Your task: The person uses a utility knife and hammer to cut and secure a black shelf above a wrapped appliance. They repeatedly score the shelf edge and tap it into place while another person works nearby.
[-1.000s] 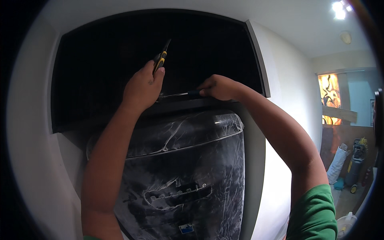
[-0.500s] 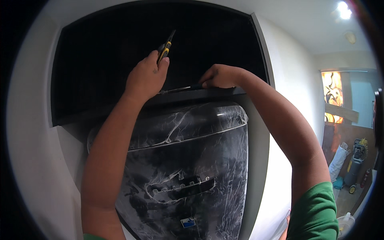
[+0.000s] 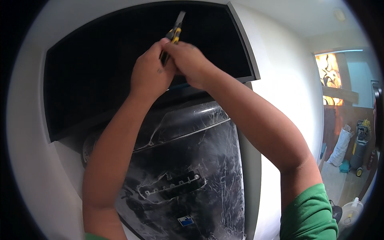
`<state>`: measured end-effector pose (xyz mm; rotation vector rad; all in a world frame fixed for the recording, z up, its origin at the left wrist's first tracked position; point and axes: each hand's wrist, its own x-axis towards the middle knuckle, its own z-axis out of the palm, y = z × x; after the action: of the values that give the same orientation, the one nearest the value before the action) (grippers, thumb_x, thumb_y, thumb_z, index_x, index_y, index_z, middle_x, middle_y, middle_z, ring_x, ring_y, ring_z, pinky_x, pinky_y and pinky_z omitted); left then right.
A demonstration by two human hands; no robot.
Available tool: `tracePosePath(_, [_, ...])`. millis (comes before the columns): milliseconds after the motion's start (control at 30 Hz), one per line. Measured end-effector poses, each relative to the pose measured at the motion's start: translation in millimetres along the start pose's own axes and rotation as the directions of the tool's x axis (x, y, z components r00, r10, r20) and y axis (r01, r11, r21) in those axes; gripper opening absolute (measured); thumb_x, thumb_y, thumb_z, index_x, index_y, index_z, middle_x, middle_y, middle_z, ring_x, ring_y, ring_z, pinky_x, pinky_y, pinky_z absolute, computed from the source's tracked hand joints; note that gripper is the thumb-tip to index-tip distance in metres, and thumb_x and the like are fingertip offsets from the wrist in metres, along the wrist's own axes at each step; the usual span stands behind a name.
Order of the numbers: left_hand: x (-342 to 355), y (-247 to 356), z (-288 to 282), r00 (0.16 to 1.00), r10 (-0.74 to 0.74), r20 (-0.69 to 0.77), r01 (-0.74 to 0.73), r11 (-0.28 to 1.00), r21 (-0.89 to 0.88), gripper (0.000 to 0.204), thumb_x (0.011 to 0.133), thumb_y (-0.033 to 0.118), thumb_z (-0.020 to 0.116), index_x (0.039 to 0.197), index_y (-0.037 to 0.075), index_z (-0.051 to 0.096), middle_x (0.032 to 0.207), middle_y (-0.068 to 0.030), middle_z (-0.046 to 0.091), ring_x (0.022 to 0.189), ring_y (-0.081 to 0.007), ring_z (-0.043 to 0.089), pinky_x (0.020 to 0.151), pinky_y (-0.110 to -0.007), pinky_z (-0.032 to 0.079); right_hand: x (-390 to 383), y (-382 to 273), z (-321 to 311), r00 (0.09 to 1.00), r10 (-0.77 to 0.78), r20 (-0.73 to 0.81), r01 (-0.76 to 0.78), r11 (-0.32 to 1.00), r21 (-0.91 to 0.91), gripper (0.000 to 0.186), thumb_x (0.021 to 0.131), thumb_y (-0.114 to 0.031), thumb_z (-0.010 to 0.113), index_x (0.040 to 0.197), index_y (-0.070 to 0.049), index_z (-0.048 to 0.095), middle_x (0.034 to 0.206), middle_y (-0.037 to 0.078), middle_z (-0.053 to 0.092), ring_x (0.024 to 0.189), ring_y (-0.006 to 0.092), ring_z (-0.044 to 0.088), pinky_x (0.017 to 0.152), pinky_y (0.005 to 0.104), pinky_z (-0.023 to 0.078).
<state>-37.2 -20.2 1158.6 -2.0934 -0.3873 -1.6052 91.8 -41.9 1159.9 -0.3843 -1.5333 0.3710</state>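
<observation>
Both my hands are raised in front of the dark recess (image 3: 92, 76) above a black appliance (image 3: 160, 216) wrapped in clear plastic film. My left hand (image 3: 152, 74) is closed round the black and yellow handles of a pair of pliers (image 3: 176, 35), whose grey jaws point up and slightly right. Against it, my right hand (image 3: 188, 60) is closed over the same handles, its fingertips partly hidden behind the left hand. Below the hands, the lower edge of the recess is mostly covered by my wrists, with a small bright bit showing beside the left wrist.
A grey frame edge (image 3: 245, 44) bounds the recess on the right, next to a white wall (image 3: 280, 52). Farther right stand a white sack (image 3: 340, 148), a grey wheeled machine (image 3: 360, 144) and a clear bucket (image 3: 352, 212). A lit patterned panel (image 3: 328, 72) is behind them.
My right hand has left the dark-handled tool with a metal shaft at the recess's lower edge and come up left to the pliers. My left hand has risen slightly. The view has shifted.
</observation>
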Motion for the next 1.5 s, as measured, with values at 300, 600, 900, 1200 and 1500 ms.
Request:
tracePosePath(300, [26.9,10.6,71.4,0.943,0.328,0.048,-0.331,0.942,0.057,0.054,0.093,0.028,0.067,0.14,0.005,0.053,0.129,-0.0148,0.062,0.114,-0.0296,0.062,0.104,-0.041,0.047,19.0,-20.4,-130.0,0.861,-0.285,-0.421,0.098,0.906,-0.413,0.036,0.102,-0.036,0.054,0.112,-0.002,0.057,0.084,0.012,0.067,0.072,0.0207,0.067,0.065,0.0388,0.054])
tracePosePath(600, [56.1,4.3,96.1,0.961,0.264,0.084,-0.272,0.956,0.107,0.031,0.095,0.032,0.063,0.099,0.002,0.071,0.097,-0.0132,0.068,0.095,-0.0311,0.065,0.089,-0.043,0.051,51.0,-43.7,-204.2,0.76,-0.601,-0.248,0.155,0.538,-0.829,0.049,0.102,-0.037,0.049,0.125,0.006,0.048,0.085,0.023,0.066,0.071,0.0305,0.069,0.074,0.0417,0.057])
tracePosePath(900, [216.0,42.0,168.8,0.985,0.17,-0.009,-0.164,0.965,0.203,0.04,0.099,0.036,0.054,0.127,0.01,0.065,0.128,-0.0125,0.062,0.124,-0.0305,0.057,0.104,-0.047,0.046,42.2,-3.8,-230.4,0.715,-0.591,-0.374,0.421,0.791,-0.444,0.043,0.101,-0.032,0.049,0.133,-0.003,0.046,0.08,0.011,0.06,0.06,0.0174,0.063,0.05,0.0311,0.055])
tracePosePath(1200, [279.7,61.8,209.6,0.996,0.085,-0.025,-0.065,0.893,0.446,0.051,0.094,0.029,0.052,0.142,0.01,0.053,0.153,-0.0124,0.039,0.139,-0.034,0.043,0.112,-0.05,0.041,41.0,-2.6,-230.0,0.69,-0.648,-0.323,0.489,0.746,-0.452,0.048,0.1,-0.032,0.049,0.139,-0.004,0.043,0.082,0.017,0.066,0.064,0.0271,0.066,0.061,0.0387,0.055])
tracePosePath(1500, [324.0,65.0,210.2,0.993,0.12,-0.003,-0.102,0.857,0.505,0.039,0.092,0.025,0.05,0.112,0.0,0.072,0.117,-0.0237,0.069,0.113,-0.0377,0.065,0.101,-0.044,0.049,47.5,1.8,-233.7,0.645,-0.704,-0.297,0.565,0.701,-0.434,0.045,0.102,-0.032,0.048,0.136,-0.003,0.047,0.083,0.007,0.056,0.061,0.0131,0.059,0.05,0.0278,0.054])
